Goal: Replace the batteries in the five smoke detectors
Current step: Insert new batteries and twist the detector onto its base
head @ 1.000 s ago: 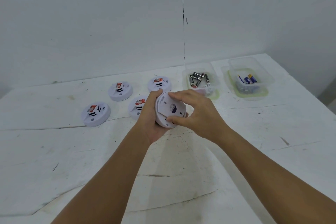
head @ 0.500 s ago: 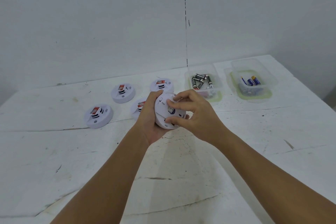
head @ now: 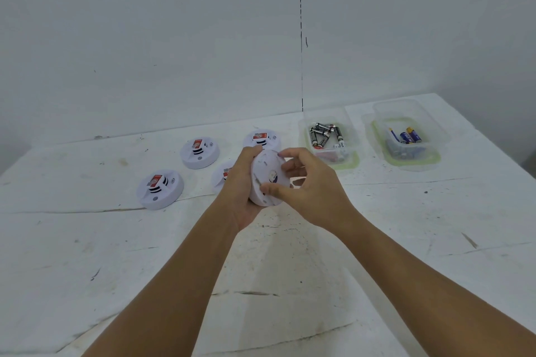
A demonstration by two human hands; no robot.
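— One smoke detector (head: 268, 178) is held up above the middle of the counter (head: 87, 255); what is changed from half a second ago?

— The right hand (head: 314, 188) has been shifted on its back face: the forefinger, earlier laid across the centre, is now lifted to the upper rim, while the thumb is pressed at the lower edge. The white back is shown more fully.

— And the grip?

— The detector is clasped from behind by the left hand (head: 242, 185), fingers curled round its left rim; it is pinched at the rim by the right hand.

— The rest?

— Four detectors are left lying toward the far edge. One (head: 223, 175) is largely hidden behind the left hand. Two clear tubs stand toward the far right corner: dark batteries (head: 324, 133) are held in one, blue ones (head: 406, 136) in the other. Whether the back cover is loosened cannot be told.
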